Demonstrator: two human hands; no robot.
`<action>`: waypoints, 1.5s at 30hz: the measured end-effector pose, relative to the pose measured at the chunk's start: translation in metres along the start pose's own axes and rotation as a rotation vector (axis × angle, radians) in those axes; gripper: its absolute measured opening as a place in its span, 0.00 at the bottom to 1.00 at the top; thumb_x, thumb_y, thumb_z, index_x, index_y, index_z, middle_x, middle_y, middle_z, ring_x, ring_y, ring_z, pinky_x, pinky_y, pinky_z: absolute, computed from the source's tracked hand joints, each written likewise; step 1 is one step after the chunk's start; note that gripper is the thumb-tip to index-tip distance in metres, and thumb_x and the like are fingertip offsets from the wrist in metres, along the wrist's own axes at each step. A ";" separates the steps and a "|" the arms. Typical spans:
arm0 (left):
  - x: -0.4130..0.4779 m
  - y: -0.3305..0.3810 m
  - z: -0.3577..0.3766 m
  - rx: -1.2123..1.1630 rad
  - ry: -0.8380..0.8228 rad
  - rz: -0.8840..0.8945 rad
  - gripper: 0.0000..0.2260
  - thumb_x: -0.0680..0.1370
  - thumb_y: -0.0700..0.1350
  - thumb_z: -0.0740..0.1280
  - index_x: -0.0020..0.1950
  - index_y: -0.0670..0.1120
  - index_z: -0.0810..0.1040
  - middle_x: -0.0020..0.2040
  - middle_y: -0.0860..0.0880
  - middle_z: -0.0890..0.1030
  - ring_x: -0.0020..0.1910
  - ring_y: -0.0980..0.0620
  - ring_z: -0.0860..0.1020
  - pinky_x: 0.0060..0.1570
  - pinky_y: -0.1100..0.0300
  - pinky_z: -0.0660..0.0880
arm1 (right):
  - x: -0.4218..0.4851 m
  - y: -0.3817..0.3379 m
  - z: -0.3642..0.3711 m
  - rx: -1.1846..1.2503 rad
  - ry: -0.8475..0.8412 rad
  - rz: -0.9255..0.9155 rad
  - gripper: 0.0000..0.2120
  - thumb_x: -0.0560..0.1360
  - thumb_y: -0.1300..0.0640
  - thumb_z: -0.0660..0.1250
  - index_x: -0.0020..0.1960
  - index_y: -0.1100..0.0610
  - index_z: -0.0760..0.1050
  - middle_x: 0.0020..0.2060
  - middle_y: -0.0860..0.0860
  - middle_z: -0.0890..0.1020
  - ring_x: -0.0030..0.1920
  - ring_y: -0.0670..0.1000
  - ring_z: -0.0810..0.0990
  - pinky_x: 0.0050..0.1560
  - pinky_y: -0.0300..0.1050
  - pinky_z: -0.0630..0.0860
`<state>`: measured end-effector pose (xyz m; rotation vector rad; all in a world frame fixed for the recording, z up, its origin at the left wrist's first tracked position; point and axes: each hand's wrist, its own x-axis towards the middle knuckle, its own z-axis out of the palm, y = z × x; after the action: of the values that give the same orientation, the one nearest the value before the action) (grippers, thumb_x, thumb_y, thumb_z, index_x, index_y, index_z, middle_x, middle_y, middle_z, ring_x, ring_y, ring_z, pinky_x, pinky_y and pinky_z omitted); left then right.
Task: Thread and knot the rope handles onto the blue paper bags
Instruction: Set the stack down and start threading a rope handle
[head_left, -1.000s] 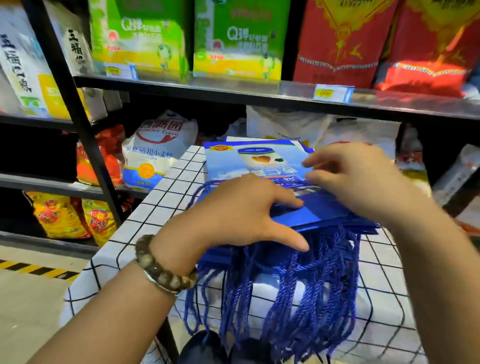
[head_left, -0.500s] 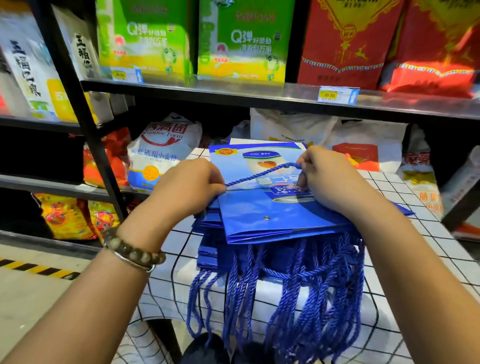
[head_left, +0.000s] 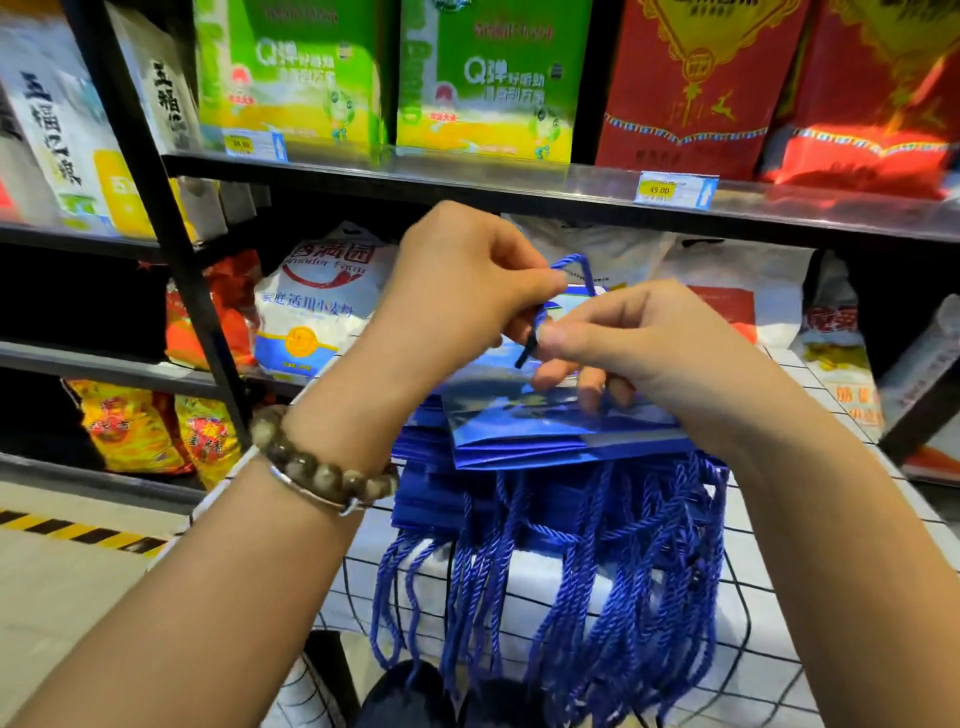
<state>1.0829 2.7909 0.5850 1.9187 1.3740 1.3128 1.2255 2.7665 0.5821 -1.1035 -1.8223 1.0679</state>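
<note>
Where bags (head_left: 540, 434) lie stacked, white grid tablecloth (head_left: 779, 623), stocked shop shelves (head_left: 467, 179) behind

**Stacked paper bags (head_left: 519, 441) on the tabletop (head_left: 769, 623), shelf (head_left: 467, 179) behind**

Rope handles (head_left: 597, 597) hang over the tabletop's near edge. Above the stack, the left hand (head_left: 457, 280) and right hand (head_left: 639, 343) meet on one rope (head_left: 576, 265). Sacks (head_left: 317, 306) sit under the shelf.

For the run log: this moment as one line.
left hand: pinches blue rope | right hand: pinches its dark tip | top bag: flat under hands | knot: cannot tell
</note>
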 end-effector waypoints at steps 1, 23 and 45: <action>-0.001 -0.001 0.005 0.021 0.004 0.018 0.07 0.70 0.43 0.73 0.32 0.46 0.80 0.24 0.51 0.77 0.20 0.59 0.72 0.25 0.65 0.70 | 0.000 0.001 0.000 -0.005 0.013 0.017 0.07 0.65 0.57 0.71 0.29 0.55 0.79 0.29 0.51 0.83 0.22 0.44 0.73 0.22 0.30 0.64; -0.049 -0.013 -0.024 0.486 -0.193 -0.012 0.19 0.63 0.66 0.64 0.40 0.54 0.84 0.38 0.52 0.84 0.41 0.54 0.80 0.45 0.53 0.76 | -0.002 0.017 0.005 0.155 0.015 0.115 0.12 0.66 0.73 0.70 0.43 0.60 0.76 0.23 0.49 0.78 0.25 0.45 0.78 0.31 0.35 0.78; -0.065 -0.024 -0.031 0.500 -0.008 0.281 0.17 0.73 0.55 0.61 0.37 0.45 0.82 0.25 0.54 0.71 0.30 0.53 0.66 0.30 0.61 0.58 | 0.010 0.003 0.008 -0.447 -0.144 -0.183 0.10 0.73 0.64 0.66 0.42 0.49 0.76 0.40 0.55 0.84 0.40 0.53 0.80 0.45 0.46 0.75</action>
<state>1.0407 2.7375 0.5520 2.5205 1.5845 1.1500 1.2158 2.7746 0.5780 -1.1008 -2.3009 0.6609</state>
